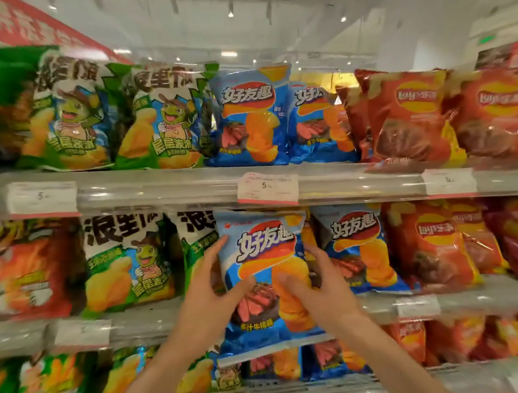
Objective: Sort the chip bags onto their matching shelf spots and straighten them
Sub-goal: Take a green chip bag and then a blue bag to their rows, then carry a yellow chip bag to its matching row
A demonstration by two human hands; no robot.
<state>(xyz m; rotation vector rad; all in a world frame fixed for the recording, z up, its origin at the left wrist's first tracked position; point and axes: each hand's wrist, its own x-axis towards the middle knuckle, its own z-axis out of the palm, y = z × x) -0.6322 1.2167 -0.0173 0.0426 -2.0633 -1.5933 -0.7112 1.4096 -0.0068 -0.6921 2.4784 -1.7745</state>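
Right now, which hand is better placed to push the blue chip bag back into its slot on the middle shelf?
Probably the left hand: it grips the blue chip bag along its outer left edge. The right hand lies across the bag's lower front, squeezed against the neighbouring blue bag.

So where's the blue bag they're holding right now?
The blue chip bag is centre frame at the middle shelf, between both hands, with green bags left and a matching blue bag right.

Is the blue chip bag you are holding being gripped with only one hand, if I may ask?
No, both the left hand and the right hand grip the blue chip bag, one on each side.
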